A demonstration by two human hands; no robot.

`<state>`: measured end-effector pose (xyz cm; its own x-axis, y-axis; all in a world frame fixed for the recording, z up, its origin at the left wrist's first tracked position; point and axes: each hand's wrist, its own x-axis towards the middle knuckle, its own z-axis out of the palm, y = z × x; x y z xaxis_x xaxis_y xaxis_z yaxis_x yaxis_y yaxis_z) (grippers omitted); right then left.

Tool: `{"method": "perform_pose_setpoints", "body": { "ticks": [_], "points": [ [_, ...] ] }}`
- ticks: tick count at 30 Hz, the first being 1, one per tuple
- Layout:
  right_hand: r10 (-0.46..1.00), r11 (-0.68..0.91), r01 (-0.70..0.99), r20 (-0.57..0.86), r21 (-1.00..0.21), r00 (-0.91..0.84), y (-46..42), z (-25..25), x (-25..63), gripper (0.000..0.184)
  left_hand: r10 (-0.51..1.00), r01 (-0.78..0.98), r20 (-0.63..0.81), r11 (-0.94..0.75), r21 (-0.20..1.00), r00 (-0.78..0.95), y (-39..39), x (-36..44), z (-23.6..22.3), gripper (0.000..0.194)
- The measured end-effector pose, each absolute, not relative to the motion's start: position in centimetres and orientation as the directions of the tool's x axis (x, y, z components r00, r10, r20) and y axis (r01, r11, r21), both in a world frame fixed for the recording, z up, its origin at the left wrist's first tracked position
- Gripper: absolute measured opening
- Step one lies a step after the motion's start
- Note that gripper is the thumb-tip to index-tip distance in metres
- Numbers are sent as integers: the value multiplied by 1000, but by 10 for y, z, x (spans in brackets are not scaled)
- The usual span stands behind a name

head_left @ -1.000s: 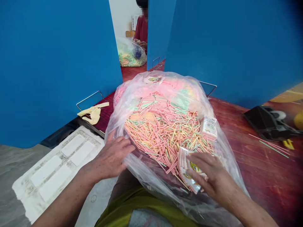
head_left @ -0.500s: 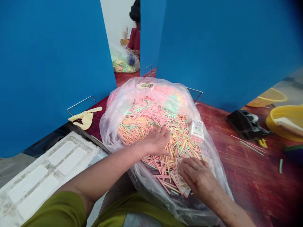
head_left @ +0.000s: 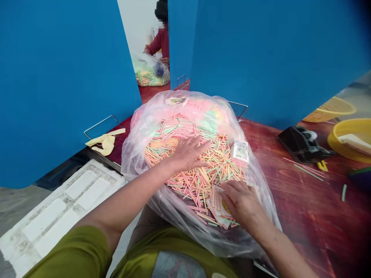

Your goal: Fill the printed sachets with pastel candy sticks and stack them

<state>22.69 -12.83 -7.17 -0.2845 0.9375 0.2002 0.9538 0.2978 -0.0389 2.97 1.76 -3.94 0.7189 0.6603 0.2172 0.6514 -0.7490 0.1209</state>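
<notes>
Head-worn camera, looking forward and down

It sits close above the left hand [head_left: 188,154] and right hand [head_left: 240,202], facing the clear plastic bag [head_left: 136,154] of coloured sticks [head_left: 220,166] on the bench [head_left: 290,200]. Blue partitions [head_left: 58,77] fill the far side; the olive shirt [head_left: 145,247] edges the near side.

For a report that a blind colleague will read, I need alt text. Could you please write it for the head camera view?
A person's spread left hand presses on thin pink, green and yellow sticks inside a large clear plastic bag. The right hand rests on a strip of printed white packets. Tall blue partition panels rise behind the bag on a red-brown wooden table.
</notes>
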Motion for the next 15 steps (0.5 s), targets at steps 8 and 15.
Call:
{"method": "perform_pose_setpoints", "body": {
  "ticks": [8,15],
  "points": [
    [990,121,990,64,72,-126,-96,-54,183,23,720,686,230,-693,222,654,-61,-11,-46,23],
    [996,77,996,-51,48,-75,-70,-58,160,21,800,771,222,-598,220,557,-64,-15,-50,19]
  ]
}}
